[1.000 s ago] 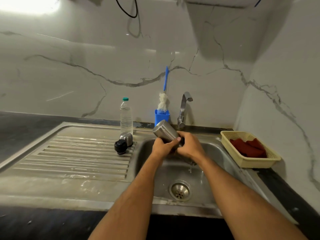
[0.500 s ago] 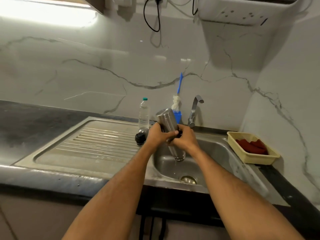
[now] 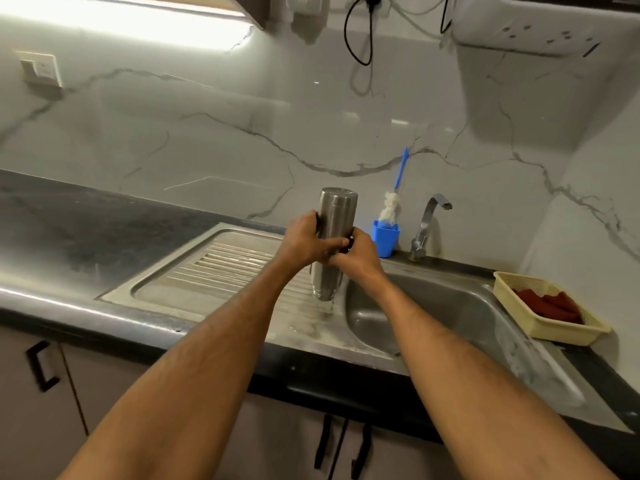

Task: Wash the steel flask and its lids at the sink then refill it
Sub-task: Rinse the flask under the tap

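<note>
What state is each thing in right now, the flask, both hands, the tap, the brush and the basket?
Steel flask: upside down, mouth down, lidless, held by both hands.
Left hand: grips the flask.
Right hand: grips the flask.
Curved steel tap: no water visible.
Blue-handled bottle brush: upright in blue holder.
Yellow plastic basket: holds red cloths.

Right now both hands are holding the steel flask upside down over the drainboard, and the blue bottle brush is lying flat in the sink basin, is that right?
Not quite. The blue bottle brush isn't lying in the sink basin; it stands upright in a blue holder beside the tap, as the head view shows. The rest holds: left hand and right hand hold the steel flask upside down over the drainboard.
</note>
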